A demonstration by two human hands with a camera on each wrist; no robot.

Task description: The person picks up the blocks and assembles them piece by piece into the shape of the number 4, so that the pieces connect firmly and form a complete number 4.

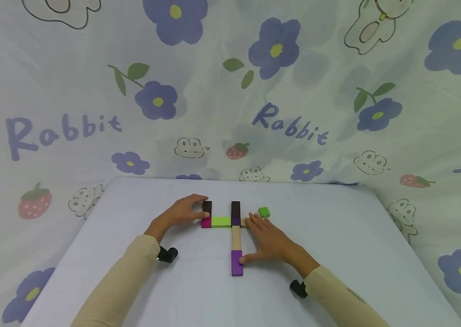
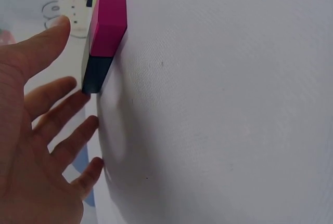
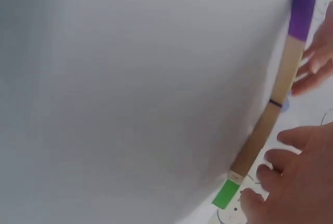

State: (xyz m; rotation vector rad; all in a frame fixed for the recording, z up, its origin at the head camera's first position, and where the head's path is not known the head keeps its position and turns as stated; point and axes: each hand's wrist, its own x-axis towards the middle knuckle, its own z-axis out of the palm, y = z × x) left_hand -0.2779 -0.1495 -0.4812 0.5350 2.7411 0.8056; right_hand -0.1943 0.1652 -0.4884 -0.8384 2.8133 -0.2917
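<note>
Coloured blocks lie joined in a pattern on the white table. My left hand point(image 1: 179, 211) is at its left end, index finger by the far end of a black block point(image 1: 207, 207) and thumb at its near part, above a magenta block point(image 1: 206, 223). The left wrist view shows those fingers spread. A lime green block point(image 1: 220, 222) links the magenta one to a dark purple block point(image 1: 235, 221), with another black block point(image 1: 235, 209) behind it. My right hand point(image 1: 271, 243) has its thumb at a purple block point(image 1: 236, 265) and its extended fingertips over a tan block point(image 1: 244, 223).
Another tan block point(image 1: 236, 238) runs between the dark purple and purple blocks. A small green block point(image 1: 264, 212) lies apart, just beyond the right fingers. Behind the white table point(image 1: 336, 254) hangs a printed cloth point(image 1: 214, 91) with flowers and rabbits.
</note>
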